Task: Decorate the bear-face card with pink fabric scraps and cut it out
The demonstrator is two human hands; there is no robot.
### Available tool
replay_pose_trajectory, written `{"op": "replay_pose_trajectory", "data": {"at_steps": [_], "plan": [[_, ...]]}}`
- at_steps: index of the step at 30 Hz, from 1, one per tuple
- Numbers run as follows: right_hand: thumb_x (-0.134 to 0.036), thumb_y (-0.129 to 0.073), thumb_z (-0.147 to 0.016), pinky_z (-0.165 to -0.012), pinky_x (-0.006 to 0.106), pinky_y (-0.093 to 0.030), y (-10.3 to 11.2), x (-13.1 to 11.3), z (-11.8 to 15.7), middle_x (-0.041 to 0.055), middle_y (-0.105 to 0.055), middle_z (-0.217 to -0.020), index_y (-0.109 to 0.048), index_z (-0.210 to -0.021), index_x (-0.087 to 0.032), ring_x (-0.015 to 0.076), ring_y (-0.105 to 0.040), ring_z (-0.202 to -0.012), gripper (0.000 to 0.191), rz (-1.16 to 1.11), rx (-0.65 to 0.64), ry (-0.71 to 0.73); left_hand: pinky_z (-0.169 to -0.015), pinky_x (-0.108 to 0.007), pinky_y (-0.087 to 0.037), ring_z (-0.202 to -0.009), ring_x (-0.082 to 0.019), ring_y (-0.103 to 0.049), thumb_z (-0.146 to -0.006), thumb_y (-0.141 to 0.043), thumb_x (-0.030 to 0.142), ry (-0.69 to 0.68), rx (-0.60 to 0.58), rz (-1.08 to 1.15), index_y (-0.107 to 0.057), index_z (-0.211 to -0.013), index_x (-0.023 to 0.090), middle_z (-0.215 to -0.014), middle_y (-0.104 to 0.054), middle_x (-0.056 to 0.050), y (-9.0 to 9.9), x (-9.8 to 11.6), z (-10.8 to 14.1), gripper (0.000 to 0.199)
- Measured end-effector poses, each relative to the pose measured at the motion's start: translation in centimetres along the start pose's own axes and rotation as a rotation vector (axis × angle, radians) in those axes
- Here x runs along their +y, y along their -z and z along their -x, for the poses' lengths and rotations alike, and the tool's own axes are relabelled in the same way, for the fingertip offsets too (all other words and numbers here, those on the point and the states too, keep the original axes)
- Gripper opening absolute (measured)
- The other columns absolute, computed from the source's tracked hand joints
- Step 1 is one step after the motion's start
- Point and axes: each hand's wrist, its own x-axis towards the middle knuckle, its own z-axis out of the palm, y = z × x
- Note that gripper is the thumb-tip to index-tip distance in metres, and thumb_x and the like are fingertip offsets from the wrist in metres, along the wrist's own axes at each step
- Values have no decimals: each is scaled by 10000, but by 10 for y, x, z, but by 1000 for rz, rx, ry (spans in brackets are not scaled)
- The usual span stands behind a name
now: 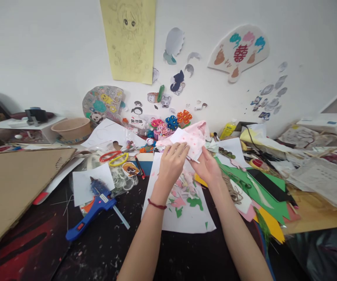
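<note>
My left hand (172, 160) is closed on the near left edge of a folded sheet of pink patterned paper (192, 141) whose white underside shows in places. From the right, my right hand (207, 167) grips the lower edge of the same paper, thumb up along its side. The fingertips under the paper are hidden. Below both hands lies a large white sheet (186, 222), strewn with green and pink paper scraps (194, 203). Behind the pink paper stand pink, blue and orange craft flowers (172, 121).
A blue hot glue gun (91, 218) rests on white paper at left. Beside it are red- and yellow-handled scissors (118, 158). Cardboard (16, 187) covers the far left. Green paper (262, 183), a black phone-like slab (269, 185) and twine (236, 193) lie at right.
</note>
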Motion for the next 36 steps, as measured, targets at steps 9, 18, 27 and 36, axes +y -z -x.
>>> {"op": "replay_pose_trajectory", "data": {"at_steps": [9,18,27,36], "plan": [[-749,-409,-860,-1030,458,-473,0,1,4,49,-704,-1195,-714,-1025,-287,256,-607,-1175,577,-23,-96,-56,-919,-389,-391,-1026,-226,-621,-961,-519,172,168,207,181,-672,-1082,202,-1103,-737,-51,-3,1,-2,198],[-587,-671,-812,-964,375,-502,9,9,3,70,-690,-1241,-695,-1160,-269,256,-629,-1151,472,212,-30,101,-698,-271,-456,-773,-175,-607,-875,-621,342,764,163,1061,-705,-873,142,-811,-701,-36,-12,-18,-4,217],[-304,-857,-647,-807,361,-579,5,11,7,35,-748,-1034,-526,-1364,-277,229,-710,-923,790,154,79,132,-657,-275,-515,-742,-193,-654,-804,-671,362,737,15,1242,-701,-853,112,-773,-709,-55,-27,-23,1,257],[-256,-844,-656,-824,350,-573,4,2,11,28,-751,-1056,-504,-1388,-281,218,-716,-926,808,162,101,224,-731,-266,-516,-838,-187,-657,-796,-679,281,680,4,1236,-688,-895,146,-892,-715,-53,-19,-20,-1,167]]}}
